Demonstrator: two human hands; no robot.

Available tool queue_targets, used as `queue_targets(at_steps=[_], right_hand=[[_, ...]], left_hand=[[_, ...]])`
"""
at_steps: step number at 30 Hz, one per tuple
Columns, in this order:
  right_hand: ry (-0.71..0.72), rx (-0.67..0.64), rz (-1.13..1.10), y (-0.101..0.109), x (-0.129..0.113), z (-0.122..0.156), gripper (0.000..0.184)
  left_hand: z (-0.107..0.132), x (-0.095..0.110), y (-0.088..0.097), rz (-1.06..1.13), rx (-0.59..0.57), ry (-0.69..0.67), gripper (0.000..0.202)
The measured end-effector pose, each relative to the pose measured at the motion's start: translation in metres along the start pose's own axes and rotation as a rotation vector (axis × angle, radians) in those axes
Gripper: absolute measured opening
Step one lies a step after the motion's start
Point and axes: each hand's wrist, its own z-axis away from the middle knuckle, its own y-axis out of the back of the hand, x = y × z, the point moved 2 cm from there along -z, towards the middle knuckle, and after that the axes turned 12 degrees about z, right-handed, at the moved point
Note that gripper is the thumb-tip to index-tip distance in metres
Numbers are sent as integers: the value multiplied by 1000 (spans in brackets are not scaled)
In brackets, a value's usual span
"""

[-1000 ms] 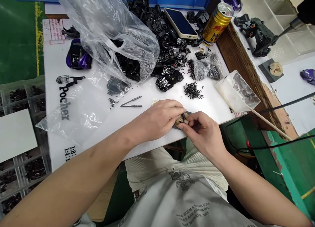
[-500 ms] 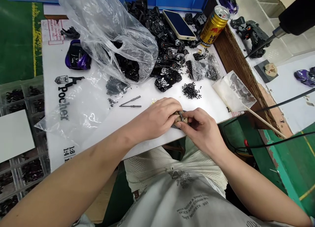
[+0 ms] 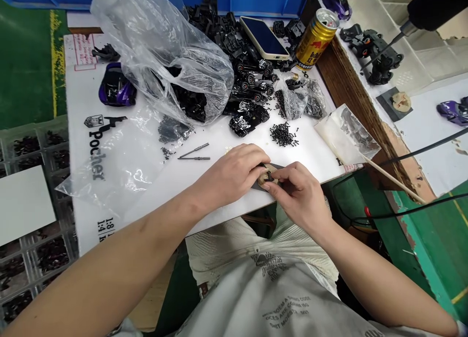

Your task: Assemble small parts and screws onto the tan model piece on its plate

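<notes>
At the table's front edge lies a tan putty-like lump [image 3: 263, 179] on a dark grey square pad [image 3: 258, 187]. A small black part [image 3: 269, 174] sits on the lump, mostly covered by fingers. My left hand [image 3: 237, 173] is closed at the lump's left side, thumb and fingers bent together; whatever lies between their tips is hidden. From the right, my right hand [image 3: 302, 188] pinches the small black part between thumb and fingers. Just beyond the hands are a pile of black screws [image 3: 284, 134] and two driver bits [image 3: 194, 157].
A plastic bag of black parts [image 3: 183, 59], black model cars [image 3: 248, 120], a phone [image 3: 265, 39] and a gold can [image 3: 317, 39] stand farther back. A hanging screwdriver [image 3: 402, 32] reaches in from the upper right. A purple car body [image 3: 117, 85] lies left.
My right fingers have shifted slightly over the lump, and the dark part between them sits lower. More of the grey pad shows. The camera view has shifted slightly.
</notes>
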Motion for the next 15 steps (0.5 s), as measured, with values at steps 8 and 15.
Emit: queue_targets(at_steps=[8,15], right_hand=[[61,58,-3,-4,0,3,7],[99,76,5,-4,2,4,5]], left_hand=[[1,0,1,-35,50,4,11],[2,4,7,-3,-34,12,21]])
